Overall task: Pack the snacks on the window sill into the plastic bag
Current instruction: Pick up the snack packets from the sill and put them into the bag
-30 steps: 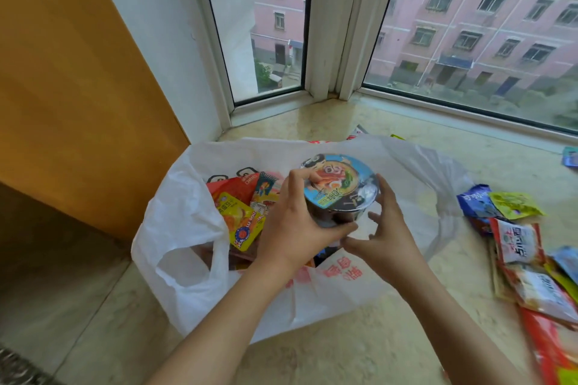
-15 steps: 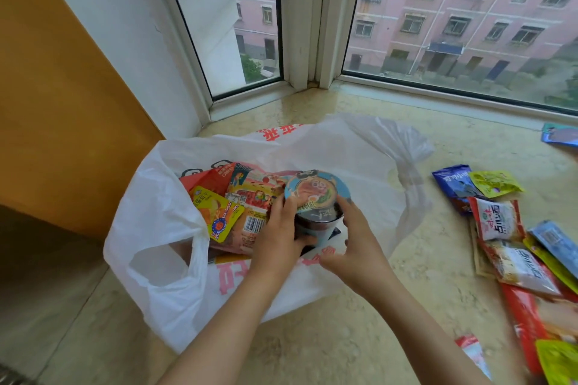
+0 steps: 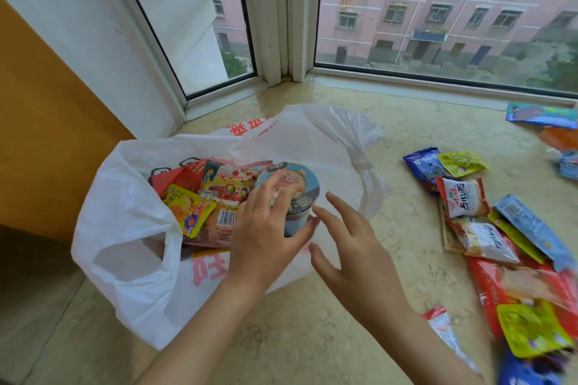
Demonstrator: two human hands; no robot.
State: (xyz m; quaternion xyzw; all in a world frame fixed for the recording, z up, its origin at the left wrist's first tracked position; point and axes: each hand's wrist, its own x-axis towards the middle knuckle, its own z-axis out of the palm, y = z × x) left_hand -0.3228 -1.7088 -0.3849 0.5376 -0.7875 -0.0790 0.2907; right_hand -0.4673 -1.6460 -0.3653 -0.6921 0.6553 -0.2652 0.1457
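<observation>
Now the noodle cup (image 3: 289, 194) stands in the plastic bag (image 3: 131, 228); left hand (image 3: 266, 234) loosely touching it, right hand (image 3: 350, 247) released. Steady it upright, then fetch packets (image 3: 469, 222) at three o'clock.

One white plastic bag (image 3: 131, 228) lies at nine o'clock. Inside it stand one noodle cup (image 3: 297, 184) and at least three flat packets (image 3: 219, 197). At three o'clock about ten loose packets (image 3: 463, 200) are spread on the sill; blur hides the exact number. Two hands are in view.
</observation>
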